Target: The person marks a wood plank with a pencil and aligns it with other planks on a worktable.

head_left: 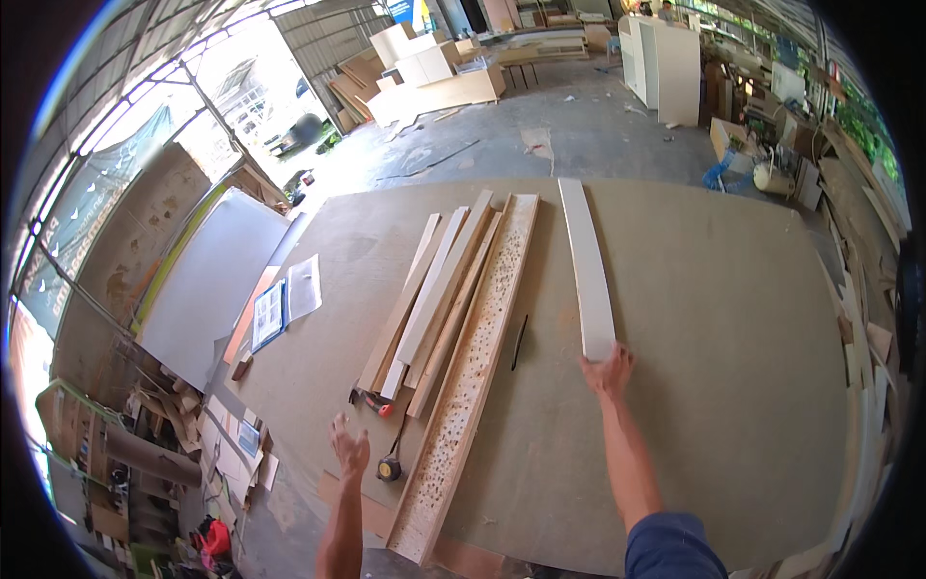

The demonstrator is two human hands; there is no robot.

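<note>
My right hand point(609, 372) is closed on the near end of a long white board point(587, 261), which lies lengthwise on the large worktable point(733, 367). My left hand point(349, 444) hovers over the table's left part with its fingers apart and nothing in it. Just beyond it is a tool with a red and black handle point(376, 402), its kind partly hidden. A black and yellow tape measure point(389, 468) sits to its right. Between my hands stretch a long speckled wooden channel point(473, 367) and a bundle of wood and white strips point(439, 289). A thin black stick-like thing point(519, 343) lies right of the channel.
A blue-edged folder point(270, 315) and a clear sheet rest on the table's left edge. White panels point(217, 280) lean beyond that side. Cabinet pieces point(434, 72) and a white cabinet point(664, 72) stand across the floor. Scrap wood lines the right side.
</note>
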